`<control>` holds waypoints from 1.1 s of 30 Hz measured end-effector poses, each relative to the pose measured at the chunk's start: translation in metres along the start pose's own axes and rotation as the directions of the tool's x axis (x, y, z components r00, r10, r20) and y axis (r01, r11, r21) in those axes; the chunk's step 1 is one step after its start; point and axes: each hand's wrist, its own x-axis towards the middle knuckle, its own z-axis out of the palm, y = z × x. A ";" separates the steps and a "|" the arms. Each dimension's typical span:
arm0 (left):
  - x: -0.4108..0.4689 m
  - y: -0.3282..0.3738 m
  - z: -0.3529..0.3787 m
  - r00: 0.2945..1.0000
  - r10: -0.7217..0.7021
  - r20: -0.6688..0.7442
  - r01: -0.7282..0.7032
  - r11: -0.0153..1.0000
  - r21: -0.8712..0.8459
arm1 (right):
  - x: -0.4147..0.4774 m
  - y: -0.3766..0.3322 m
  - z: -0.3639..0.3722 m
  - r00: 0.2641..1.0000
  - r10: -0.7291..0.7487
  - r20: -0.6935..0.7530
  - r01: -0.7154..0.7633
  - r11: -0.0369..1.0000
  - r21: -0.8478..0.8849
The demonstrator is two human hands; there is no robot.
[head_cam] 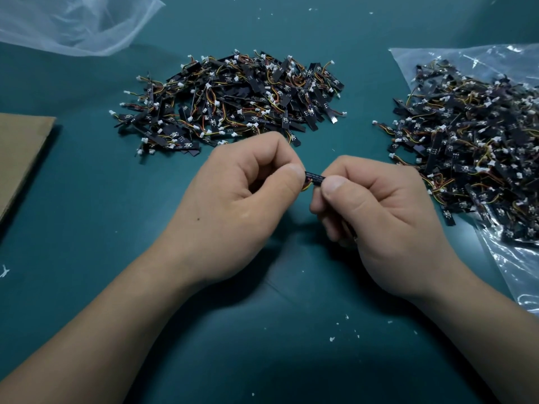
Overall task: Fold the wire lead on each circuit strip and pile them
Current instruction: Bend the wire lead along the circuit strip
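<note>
One small black circuit strip (315,179) with red and yellow wires is held between my two hands above the teal table. My left hand (245,196) pinches its left end with thumb and curled fingers. My right hand (376,205) pinches the right end between thumb and forefinger. Most of the strip and its wire lead is hidden by my fingers. A wide pile of black strips with white connectors (230,100) lies on the table beyond my hands. A second heap of strips (472,147) sits on a clear plastic bag (513,272) at the right.
A brown cardboard sheet (20,153) lies at the left edge. A crumpled clear plastic bag (73,21) is at the far left corner. Small white scraps (339,330) dot the teal table surface (87,228) near me.
</note>
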 end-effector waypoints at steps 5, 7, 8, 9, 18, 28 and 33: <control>0.000 0.000 -0.001 1.000 -0.007 0.021 0.007 1.000 0.012 | 0.000 -0.001 0.000 1.000 -0.011 0.027 0.013 0.999 -0.044; 0.000 -0.001 -0.002 0.999 -0.012 0.032 0.012 1.000 0.000 | 0.000 0.000 -0.001 0.999 -0.011 0.048 0.012 1.000 -0.014; 0.000 -0.001 -0.002 0.999 -0.005 0.037 0.005 1.000 -0.008 | 0.000 0.000 -0.001 0.998 -0.008 0.057 0.008 1.000 -0.004; -0.001 -0.001 -0.003 0.999 0.007 0.046 -0.007 1.000 -0.012 | 0.000 0.001 -0.001 0.998 -0.001 0.061 0.001 1.000 -0.002; 0.000 -0.003 -0.003 0.995 0.003 0.099 0.003 0.998 -0.067 | 0.000 0.002 -0.001 0.999 -0.012 0.040 0.011 1.000 0.009; 0.000 -0.002 -0.003 0.989 -0.010 0.145 0.031 0.989 -0.142 | -0.002 0.005 -0.005 0.995 -0.063 0.072 0.063 0.998 0.006; -0.001 -0.002 -0.003 0.990 0.006 0.142 0.018 0.986 -0.167 | -0.002 0.005 -0.005 0.995 -0.067 0.078 0.067 0.998 -0.002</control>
